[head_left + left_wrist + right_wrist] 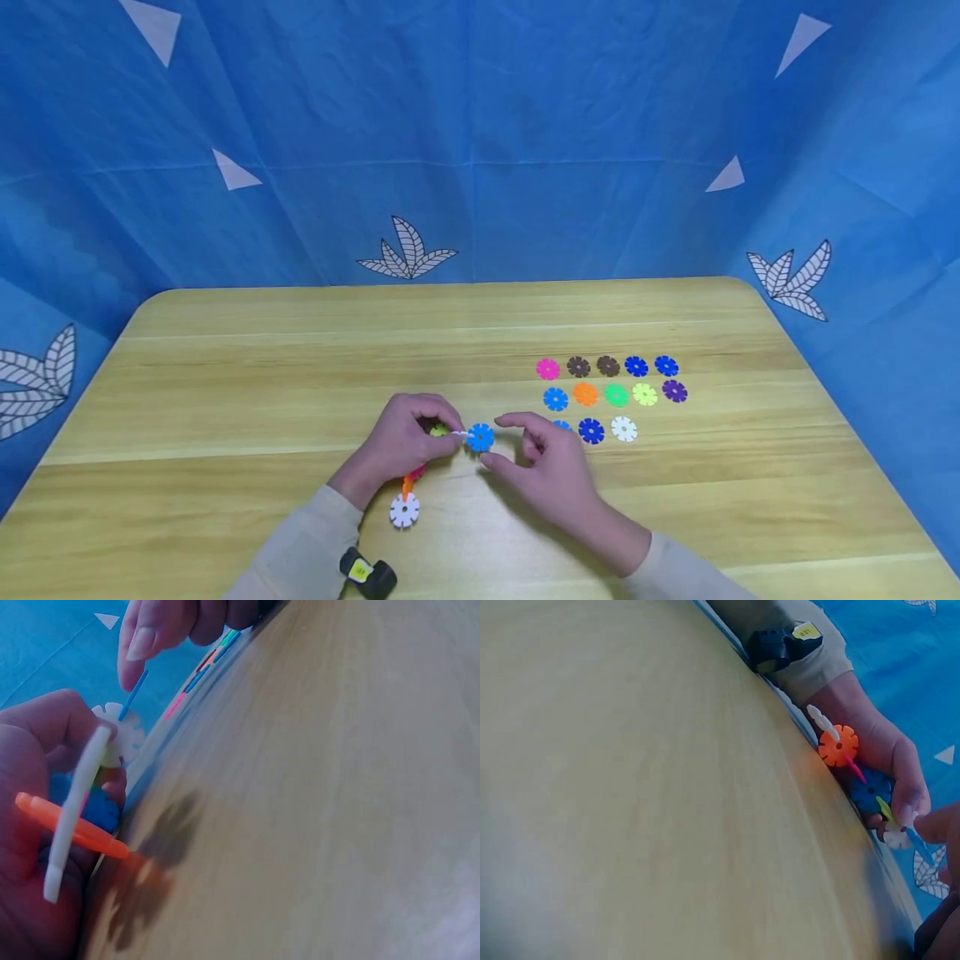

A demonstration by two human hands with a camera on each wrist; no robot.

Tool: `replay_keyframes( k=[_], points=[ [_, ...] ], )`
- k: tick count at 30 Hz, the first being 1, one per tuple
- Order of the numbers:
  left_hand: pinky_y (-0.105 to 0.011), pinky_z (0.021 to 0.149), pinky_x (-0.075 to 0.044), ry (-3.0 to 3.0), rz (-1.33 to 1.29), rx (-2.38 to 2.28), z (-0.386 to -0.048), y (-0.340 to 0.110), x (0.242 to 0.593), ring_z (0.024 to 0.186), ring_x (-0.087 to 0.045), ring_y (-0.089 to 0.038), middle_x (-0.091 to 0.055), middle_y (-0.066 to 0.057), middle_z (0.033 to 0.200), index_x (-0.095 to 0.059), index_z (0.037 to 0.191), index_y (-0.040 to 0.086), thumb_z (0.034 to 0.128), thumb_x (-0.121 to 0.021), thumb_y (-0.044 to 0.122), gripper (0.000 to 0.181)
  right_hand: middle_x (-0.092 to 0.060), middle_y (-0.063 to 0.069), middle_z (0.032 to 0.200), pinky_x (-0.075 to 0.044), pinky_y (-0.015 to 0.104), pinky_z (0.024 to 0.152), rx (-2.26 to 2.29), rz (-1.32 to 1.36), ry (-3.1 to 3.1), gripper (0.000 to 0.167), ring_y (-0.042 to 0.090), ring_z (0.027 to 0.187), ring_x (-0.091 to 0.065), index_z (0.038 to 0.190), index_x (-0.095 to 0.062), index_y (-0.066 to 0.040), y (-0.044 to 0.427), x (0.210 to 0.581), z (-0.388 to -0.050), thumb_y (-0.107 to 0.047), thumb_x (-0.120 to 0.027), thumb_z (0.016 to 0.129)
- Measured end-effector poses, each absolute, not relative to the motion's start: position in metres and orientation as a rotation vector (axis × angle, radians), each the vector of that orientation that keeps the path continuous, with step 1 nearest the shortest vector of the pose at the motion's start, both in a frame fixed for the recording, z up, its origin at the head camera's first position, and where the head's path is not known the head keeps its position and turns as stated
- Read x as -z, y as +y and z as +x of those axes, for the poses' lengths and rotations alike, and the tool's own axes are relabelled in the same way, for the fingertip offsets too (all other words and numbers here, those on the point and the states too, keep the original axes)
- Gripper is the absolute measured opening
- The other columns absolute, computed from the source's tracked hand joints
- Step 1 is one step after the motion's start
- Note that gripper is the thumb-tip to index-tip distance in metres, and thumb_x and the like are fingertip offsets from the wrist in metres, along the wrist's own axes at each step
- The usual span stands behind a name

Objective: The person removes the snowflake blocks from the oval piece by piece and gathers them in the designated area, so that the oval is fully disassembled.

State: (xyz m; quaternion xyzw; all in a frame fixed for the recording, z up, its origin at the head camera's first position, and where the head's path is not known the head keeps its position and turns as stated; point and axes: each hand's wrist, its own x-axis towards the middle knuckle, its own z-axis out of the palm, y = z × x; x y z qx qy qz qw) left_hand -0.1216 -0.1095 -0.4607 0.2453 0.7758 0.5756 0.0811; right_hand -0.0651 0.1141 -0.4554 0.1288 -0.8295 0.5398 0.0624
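Note:
My left hand (408, 437) pinches a chain of slotted plastic discs near its far end. From that grip a white disc (129, 735) sticks out, with a light blue disc (480, 437) joined edgewise to it. Toward the wrist hang a yellow-green disc (438, 429), a darker blue disc (871, 790), a pink disc (417, 472), an orange disc (838, 746) and a white end disc (405, 510). The fingers partly cover the chain. My right hand (543, 467) is beside the light blue disc, its thumb and index finger spread apart, holding nothing.
Loose slotted discs lie in rows at the right of the wooden table (225, 375), among them a pink one (548, 369), an orange one (586, 394) and a white one (624, 429). A black wrist device (367, 573) sits at the left sleeve. A blue curtain (480, 125) hangs behind.

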Motion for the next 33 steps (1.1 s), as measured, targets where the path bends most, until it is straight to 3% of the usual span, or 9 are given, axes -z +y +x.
replay_keyframes(
  k=[9,21,33],
  points=[
    [-0.029,0.070,-0.049,2.305,0.748,-1.717,-0.122,-0.110,0.459,0.079,-0.062,-0.019,-0.071,0.007,0.086,-0.077,0.080,0.017,0.0789,-0.077,-0.002,0.019,-0.038,-0.011,0.051,-0.039,0.024,0.048,-1.617,0.403,-2.566,0.045,0.002,0.047,-0.032,0.110,-0.073,-0.010,0.104,0.454,-0.072,-0.018,-0.092,0.071],
    [-0.026,0.066,-0.047,2.256,0.805,-1.755,-0.122,-0.110,0.461,0.076,-0.061,-0.019,-0.072,-0.005,0.085,-0.077,0.080,0.010,0.0789,-0.078,-0.001,0.011,-0.040,-0.012,0.047,-0.032,0.021,0.043,-1.608,0.548,-2.535,0.029,-0.001,0.043,-0.029,0.099,-0.078,-0.018,0.105,0.459,-0.078,-0.023,-0.091,0.074],
    [-0.024,0.064,-0.046,2.215,0.793,-1.753,-0.121,-0.109,0.460,0.075,-0.060,-0.017,-0.071,-0.007,0.084,-0.077,0.078,0.008,0.0777,-0.077,-0.004,0.012,-0.043,-0.014,0.045,-0.024,0.016,0.034,-1.593,0.677,-2.430,0.024,-0.006,0.040,-0.027,0.095,-0.079,-0.014,0.107,0.463,-0.077,-0.019,-0.090,0.074]
  ],
)
